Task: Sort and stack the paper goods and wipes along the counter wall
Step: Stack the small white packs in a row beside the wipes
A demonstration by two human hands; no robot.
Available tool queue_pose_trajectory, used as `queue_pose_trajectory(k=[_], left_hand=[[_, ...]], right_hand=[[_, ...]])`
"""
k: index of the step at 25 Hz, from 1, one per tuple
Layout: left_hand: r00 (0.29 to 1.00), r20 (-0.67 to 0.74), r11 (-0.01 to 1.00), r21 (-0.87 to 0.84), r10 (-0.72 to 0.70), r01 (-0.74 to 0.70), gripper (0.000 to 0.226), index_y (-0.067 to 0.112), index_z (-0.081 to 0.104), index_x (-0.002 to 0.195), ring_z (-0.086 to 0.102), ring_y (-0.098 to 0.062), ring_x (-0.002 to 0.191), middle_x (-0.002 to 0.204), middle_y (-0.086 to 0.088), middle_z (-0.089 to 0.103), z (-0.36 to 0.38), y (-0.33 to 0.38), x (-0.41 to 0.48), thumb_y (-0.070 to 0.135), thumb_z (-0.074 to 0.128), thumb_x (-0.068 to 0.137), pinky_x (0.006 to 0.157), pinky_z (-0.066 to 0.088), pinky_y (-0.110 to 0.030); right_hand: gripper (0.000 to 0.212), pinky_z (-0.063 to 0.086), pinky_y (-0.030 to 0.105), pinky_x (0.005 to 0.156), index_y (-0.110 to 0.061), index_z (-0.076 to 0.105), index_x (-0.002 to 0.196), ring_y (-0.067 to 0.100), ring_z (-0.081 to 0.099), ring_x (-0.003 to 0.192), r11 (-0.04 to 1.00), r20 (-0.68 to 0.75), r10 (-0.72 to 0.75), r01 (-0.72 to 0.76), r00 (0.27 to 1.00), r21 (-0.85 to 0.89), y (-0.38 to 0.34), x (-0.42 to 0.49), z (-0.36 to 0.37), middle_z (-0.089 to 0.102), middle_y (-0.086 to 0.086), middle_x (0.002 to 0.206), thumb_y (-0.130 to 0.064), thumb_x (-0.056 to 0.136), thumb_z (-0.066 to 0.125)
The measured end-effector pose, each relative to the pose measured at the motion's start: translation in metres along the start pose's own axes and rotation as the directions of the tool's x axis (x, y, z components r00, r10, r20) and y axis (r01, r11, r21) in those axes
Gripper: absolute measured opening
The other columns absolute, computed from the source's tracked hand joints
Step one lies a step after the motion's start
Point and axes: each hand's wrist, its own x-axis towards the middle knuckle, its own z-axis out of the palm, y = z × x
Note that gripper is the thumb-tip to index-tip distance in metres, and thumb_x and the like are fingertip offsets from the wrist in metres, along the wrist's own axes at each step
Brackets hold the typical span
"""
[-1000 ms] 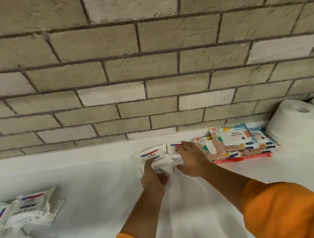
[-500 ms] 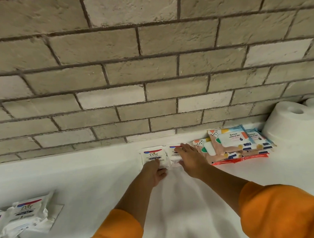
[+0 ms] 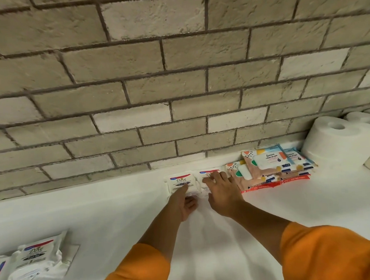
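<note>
**A:** Looking down from the head view, where do the two hands sit?

**B:** Both reach to the back of the white counter [image 3: 97, 212], right at the foot of the brick wall [image 3: 175, 75]. The left hand [image 3: 182, 201] lies on the near edge of a white wipes pack [image 3: 179, 182]. One finger stretches over its label and the others look curled. I cannot tell whether it pinches the pack or only touches it.

**A:** And the right hand?

**B:** The right hand [image 3: 223, 195] rests flat on a second white wipes pack [image 3: 206, 173], fingers straight and spread, gripping nothing. The two packs lie side by side, close together, against the wall.

**A:** What is next to them?

**B:** Just beside the second pack, on the right, a stack of colourful wipes packs [image 3: 268, 167] lies flat, with a red pack [image 3: 275, 183] at the bottom. Beyond it, white paper rolls [image 3: 331, 141] stand upright against the wall.

**A:** Anything apart from the row?

**B:** More white wipes packs [image 3: 33, 261] lie loose at the near left of the counter, well apart. Orange sleeves [image 3: 327, 254] cover both arms.
</note>
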Motion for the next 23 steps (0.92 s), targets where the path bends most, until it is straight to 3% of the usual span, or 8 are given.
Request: queue_pose_trajectory(k=[4,7,17,23], left_hand=[[0.999,0.019,0.963,0.266,-0.038,0.032,0.035,0.007,0.068,0.110,0.065,-0.025,0.078,0.093,-0.009,0.072,-0.022,-0.004,-0.025,0.033,0.072,0.087,0.068,0.056,-0.031],[0.999,0.037,0.916,0.399,0.022,-0.035,0.021,0.012,0.070,0.096,0.064,-0.022,0.079,0.090,-0.005,0.073,-0.038,0.000,-0.051,0.032,0.065,0.090,0.067,0.050,-0.027],[0.939,-0.022,0.853,0.427,0.342,-0.300,0.017,0.016,0.072,0.103,0.072,-0.025,0.089,0.098,-0.004,0.078,-0.153,0.007,-0.141,0.020,0.056,0.099,0.078,0.054,-0.036],[0.860,-0.076,0.783,0.458,0.505,-0.420,0.016,0.010,0.073,0.095,0.069,-0.026,0.079,0.088,-0.008,0.076,-0.257,0.011,-0.162,0.008,0.058,0.098,0.071,0.051,-0.032]], right_hand=[[0.032,0.049,0.041,0.099,-0.026,0.061,0.124,0.023,0.054,0.121,0.985,0.060,0.033,-0.043,0.998,0.170,-0.021,-0.013,-0.008,0.062,-0.001,0.129,-0.033,0.093,0.060],[0.023,0.054,0.033,0.092,-0.026,0.064,0.115,0.019,0.060,0.109,0.943,0.088,0.089,-0.112,0.992,0.314,-0.037,-0.031,-0.003,0.067,-0.002,0.118,-0.033,0.093,0.061],[0.015,0.054,0.030,0.086,-0.035,0.063,0.104,0.010,0.063,0.095,0.815,0.236,0.115,-0.228,0.965,0.533,-0.142,-0.068,-0.002,0.066,-0.014,0.102,-0.036,0.092,0.054],[0.018,0.055,0.031,0.085,-0.034,0.064,0.104,0.011,0.066,0.093,0.789,0.272,0.044,-0.201,0.961,0.581,-0.223,-0.066,-0.003,0.069,-0.014,0.101,-0.036,0.090,0.053]])
